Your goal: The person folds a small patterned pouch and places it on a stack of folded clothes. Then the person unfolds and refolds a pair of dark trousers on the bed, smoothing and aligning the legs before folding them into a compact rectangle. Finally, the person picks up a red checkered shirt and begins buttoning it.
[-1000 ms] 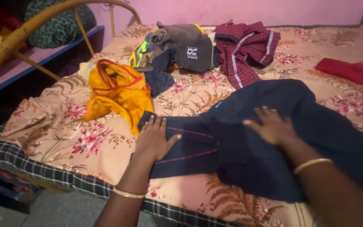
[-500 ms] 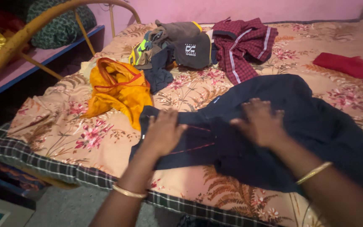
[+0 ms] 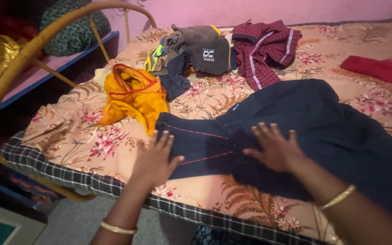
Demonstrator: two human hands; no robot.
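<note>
A dark navy garment [image 3: 304, 122] with thin red piping lies spread on a floral bedsheet [image 3: 73, 145]. My left hand [image 3: 154, 159] rests flat with fingers apart at the garment's left end, partly on the sheet. My right hand [image 3: 273, 149] lies flat and spread on the middle of the garment, pressing the cloth. Both wrists wear a gold bangle. Neither hand grips anything.
An orange garment [image 3: 134, 97] lies left of the navy one. A pile of dark clothes [image 3: 191, 52], a maroon checked shirt [image 3: 264, 47] and a red folded cloth [image 3: 377, 69] sit farther back. A curved yellow metal bed rail [image 3: 21, 56] stands at the left; pink wall behind.
Both hands slid toward me over the navy garment. The left hand went from curled on the cloth to flat at its edge. The right hand's fingers spread out.
</note>
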